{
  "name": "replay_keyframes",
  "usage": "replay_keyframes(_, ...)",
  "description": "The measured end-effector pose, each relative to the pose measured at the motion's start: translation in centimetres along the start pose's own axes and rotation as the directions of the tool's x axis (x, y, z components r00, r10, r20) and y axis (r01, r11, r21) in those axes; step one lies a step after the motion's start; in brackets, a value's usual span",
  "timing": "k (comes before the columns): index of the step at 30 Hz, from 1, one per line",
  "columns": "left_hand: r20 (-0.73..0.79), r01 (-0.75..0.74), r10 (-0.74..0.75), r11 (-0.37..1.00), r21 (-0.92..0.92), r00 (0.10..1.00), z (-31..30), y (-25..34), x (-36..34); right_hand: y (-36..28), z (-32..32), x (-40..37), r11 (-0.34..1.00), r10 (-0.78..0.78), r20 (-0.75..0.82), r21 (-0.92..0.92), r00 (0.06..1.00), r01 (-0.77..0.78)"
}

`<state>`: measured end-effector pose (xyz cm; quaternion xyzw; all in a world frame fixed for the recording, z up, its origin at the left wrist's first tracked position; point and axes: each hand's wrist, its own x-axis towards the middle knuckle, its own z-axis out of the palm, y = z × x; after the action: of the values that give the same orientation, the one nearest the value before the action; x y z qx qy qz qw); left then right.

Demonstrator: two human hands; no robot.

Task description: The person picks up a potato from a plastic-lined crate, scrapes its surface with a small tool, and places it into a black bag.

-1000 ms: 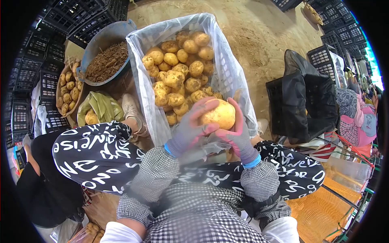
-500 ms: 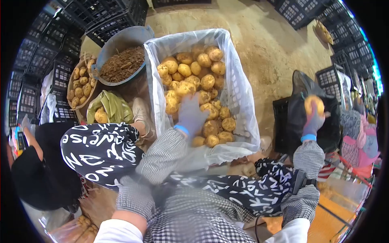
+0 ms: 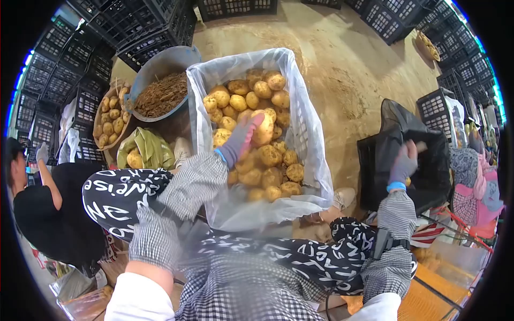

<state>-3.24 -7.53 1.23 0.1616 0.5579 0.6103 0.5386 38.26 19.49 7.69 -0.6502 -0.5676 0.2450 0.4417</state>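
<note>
A plastic-lined crate [image 3: 323,155] in front of me holds many potatoes [image 3: 270,155], some smudged with soil. Above this pile my left hand [image 3: 238,143], in a grey-purple glove, is closed around one large potato [image 3: 263,130]. On the right, a black bag [image 3: 375,171] lines another container. My gloved right hand [image 3: 404,163] is over that bag's mouth, with its fingers apart and nothing between them. A small yellow patch shows beside its wrist, possibly a potato in the bag. Most of the bag's inside is dark.
Left of the crate stand a blue tub [image 3: 191,56] of brown debris, a basket of potatoes [image 3: 112,120] and a green sack [image 3: 155,150]. Another person [image 3: 59,208] is at far left. Stacked black crates [image 3: 139,27] line the back.
My left hand has taken hold of a large potato from the pile. My right hand, which held a potato, has moved lower over the black bag and let it go.
</note>
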Motion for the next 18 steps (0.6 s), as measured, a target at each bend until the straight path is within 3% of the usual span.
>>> replay_keyframes(1, 0.065, 0.033, -0.023, 0.987, -0.160, 0.998, 2.5, 2.5, -2.9, -2.9, 1.7, -2.3, 0.988, -0.038, 0.163, 0.154, 0.986, 0.012)
replay_keyframes(3, 0.170, 0.094, -0.034, 0.926, -0.365, 0.985, 5.0, 4.7, -6.8, -8.1, 3.6, -8.7, 0.969, -0.203, 0.475, 0.224, 0.856, 0.106)
replay_keyframes(4, 0.208, 0.117, -0.032, 0.904, -0.411, 0.978, 5.4, 4.9, -8.1, -10.4, 4.5, -11.8, 0.832, -0.532, 0.479, 0.142, 0.699, 0.536)
replay_keyframes(5, 0.245, 0.142, -0.030, 0.879, -0.456, 0.969, 5.6, 4.6, -9.4, -13.0, 4.4, -15.7, 0.906, -0.416, 0.632, 0.222, 0.655, 0.361)
replay_keyframes(6, 0.246, -0.039, 0.154, 0.908, -0.417, 0.957, 5.8, 3.8, -10.6, -14.0, 4.3, -18.9, 0.885, -0.441, 0.699, 0.237, 0.563, 0.400)
replay_keyframes(8, 0.174, -0.280, 0.315, 0.939, -0.199, 0.933, 6.0, 2.4, -12.7, -16.6, 3.6, -24.1, 0.848, -0.451, 0.805, 0.253, 0.386, 0.465)
replay_keyframes(9, 0.208, -0.398, 0.399, 0.916, -0.049, 0.893, 6.1, 2.6, -13.9, -18.1, 3.0, -25.9, 0.832, -0.438, 0.846, 0.253, 0.304, 0.495)
replay_keyframes(10, 0.239, -0.512, 0.480, 0.854, 0.093, 0.844, 6.2, 2.8, -15.0, -17.8, 2.9, -27.5, 0.864, -0.402, 0.846, 0.224, 0.349, 0.452)
replay_keyframes(13, 0.246, -0.386, 0.384, 0.921, -0.042, 0.890, 5.6, 0.8, -16.6, -16.6, 2.1, -30.3, 0.915, -0.307, 0.846, 0.137, 0.436, 0.379)
replay_keyframes(15, 0.201, -0.244, 0.227, 0.968, 0.065, 0.953, 4.7, -1.6, -16.1, -17.0, 1.6, -30.7, 0.902, -0.287, 0.854, 0.087, 0.435, 0.424)
replay_keyframes(17, 0.172, -0.045, 0.058, 0.996, -0.081, 0.983, 4.3, -3.5, -16.1, -16.5, 1.5, -31.3, 0.912, -0.302, 0.821, 0.100, 0.484, 0.398)
replay_keyframes(18, 0.186, 0.077, -0.026, 0.959, -0.273, 0.982, 5.0, -2.3, -16.6, -16.1, 1.6, -31.5, 0.915, -0.311, 0.803, 0.110, 0.508, 0.387)
